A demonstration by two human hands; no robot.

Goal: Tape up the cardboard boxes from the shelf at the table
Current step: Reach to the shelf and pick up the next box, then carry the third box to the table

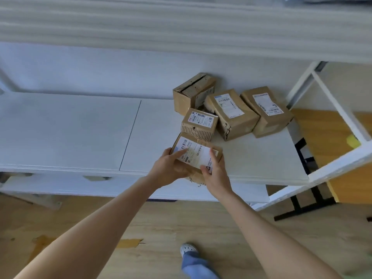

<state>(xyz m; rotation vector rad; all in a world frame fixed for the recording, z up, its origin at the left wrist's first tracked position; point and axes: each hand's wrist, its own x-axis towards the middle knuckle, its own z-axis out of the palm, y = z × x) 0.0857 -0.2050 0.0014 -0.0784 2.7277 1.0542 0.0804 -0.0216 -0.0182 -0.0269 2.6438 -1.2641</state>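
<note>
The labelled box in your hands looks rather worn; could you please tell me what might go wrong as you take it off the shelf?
1. The labelled box has torn cardboard at its near bottom corner, between the left hand and right hand; that corner might give way or spill something.
2. The small corrugated box seems to lie against it, so lifting could drag or tip that one on the shelf.

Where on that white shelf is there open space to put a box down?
The whole shelf board left of the seam is bare. A smaller bare patch lies between the held box, the long labelled box and the board's right edge. It is crowded at the back right, where four boxes sit packed together.
</note>
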